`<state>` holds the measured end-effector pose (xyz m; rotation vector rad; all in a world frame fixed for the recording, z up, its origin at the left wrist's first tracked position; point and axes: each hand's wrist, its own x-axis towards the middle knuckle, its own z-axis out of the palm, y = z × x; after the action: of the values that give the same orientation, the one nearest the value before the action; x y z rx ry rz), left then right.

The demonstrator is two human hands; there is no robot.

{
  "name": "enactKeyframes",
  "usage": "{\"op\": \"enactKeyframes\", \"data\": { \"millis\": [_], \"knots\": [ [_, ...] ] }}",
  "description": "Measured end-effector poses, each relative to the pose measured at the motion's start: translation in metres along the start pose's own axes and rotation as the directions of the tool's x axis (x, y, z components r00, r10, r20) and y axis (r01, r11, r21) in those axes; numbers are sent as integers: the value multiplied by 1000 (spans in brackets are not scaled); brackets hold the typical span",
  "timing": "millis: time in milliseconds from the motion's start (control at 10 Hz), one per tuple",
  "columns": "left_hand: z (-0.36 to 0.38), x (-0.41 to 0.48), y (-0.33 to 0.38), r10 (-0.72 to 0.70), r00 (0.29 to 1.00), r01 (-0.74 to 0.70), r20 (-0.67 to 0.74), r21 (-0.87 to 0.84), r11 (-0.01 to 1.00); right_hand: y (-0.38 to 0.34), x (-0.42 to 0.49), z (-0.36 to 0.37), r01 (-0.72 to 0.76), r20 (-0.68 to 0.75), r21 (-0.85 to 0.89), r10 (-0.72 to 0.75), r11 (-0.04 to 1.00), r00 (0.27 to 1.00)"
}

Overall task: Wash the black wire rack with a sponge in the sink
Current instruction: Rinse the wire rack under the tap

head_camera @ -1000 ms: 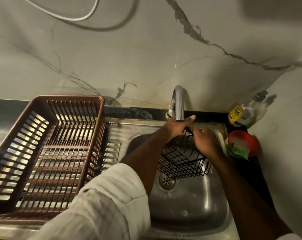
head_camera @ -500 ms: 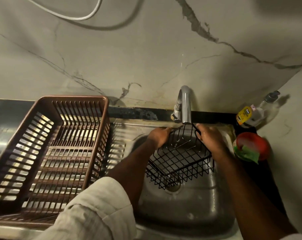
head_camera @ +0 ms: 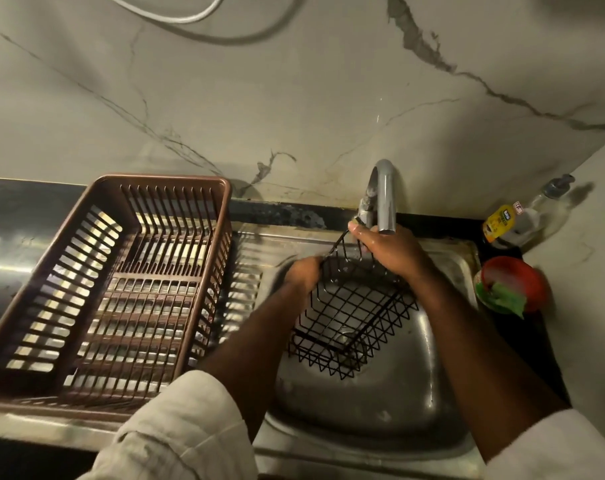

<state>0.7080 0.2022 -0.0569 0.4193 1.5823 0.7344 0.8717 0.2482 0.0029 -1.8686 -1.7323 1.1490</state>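
Observation:
The black wire rack (head_camera: 349, 317) hangs tilted over the steel sink (head_camera: 363, 414), above the drain. My left hand (head_camera: 302, 271) grips its left rim. My right hand (head_camera: 392, 252) is wet and sits on the rack's back rim just under the tap spout (head_camera: 385, 199), fingers curled on the wire near the tap lever. A green sponge (head_camera: 501, 301) lies in a red bowl (head_camera: 531, 282) on the counter right of the sink, away from both hands. I see no running water.
A brown slatted dish basket (head_camera: 121, 289) stands on the steel drainboard left of the sink. A soap bottle with a yellow label (head_camera: 512, 223) lies at the back right corner. The marble wall rises close behind the tap.
The left hand left the tap and took the rack's left rim. My right hand slid from the right rim to the back rim under the spout. The rack tilted up.

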Motion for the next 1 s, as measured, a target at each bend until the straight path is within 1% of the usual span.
{"op": "enactKeyframes", "data": {
  "millis": [100, 200, 300, 400, 500, 600, 700, 800, 900, 1000],
  "knots": [
    [1, -23, 0, -61, 997, 61, -36, -10, 998, -1, 10, -1, -18, 114, -37, 22, 999, 993],
    [-5, -15, -12, -108, 992, 107, -62, -20, 994, -2, 5, 0, 201, 275, -189, -145, 961, 950],
    [-10, -32, -10, -170, 983, 165, -71, -77, 983, 3, 1, 5, 403, 279, -300, -324, 865, 904],
    [-15, -33, -12, -234, 972, 231, -36, -66, 971, 10, 0, 9, 422, 191, -400, -377, 814, 906],
    [-15, -38, -4, -270, 963, 271, 15, -55, 961, 6, 0, 6, 318, 88, -433, -311, 843, 946],
    [-20, -45, 2, -130, 979, 140, 158, -57, 989, 7, 2, -2, 109, 29, -332, -105, 937, 994],
    [-24, -64, 10, 37, 962, -60, 272, 75, 995, 14, 14, -2, 3, 86, -232, 17, 973, 996],
    [-28, -75, 10, 123, 928, -185, 352, 148, 972, 20, 26, 3, -40, 221, -113, 65, 993, 973],
    [-37, -86, 11, 212, 890, -259, 403, 66, 964, 34, 30, 13, -204, 295, 159, 150, 966, 944],
    [-48, -86, 12, 216, 882, -231, 419, -13, 973, 55, 23, 21, -326, 300, 228, 253, 917, 920]
  ]
}}
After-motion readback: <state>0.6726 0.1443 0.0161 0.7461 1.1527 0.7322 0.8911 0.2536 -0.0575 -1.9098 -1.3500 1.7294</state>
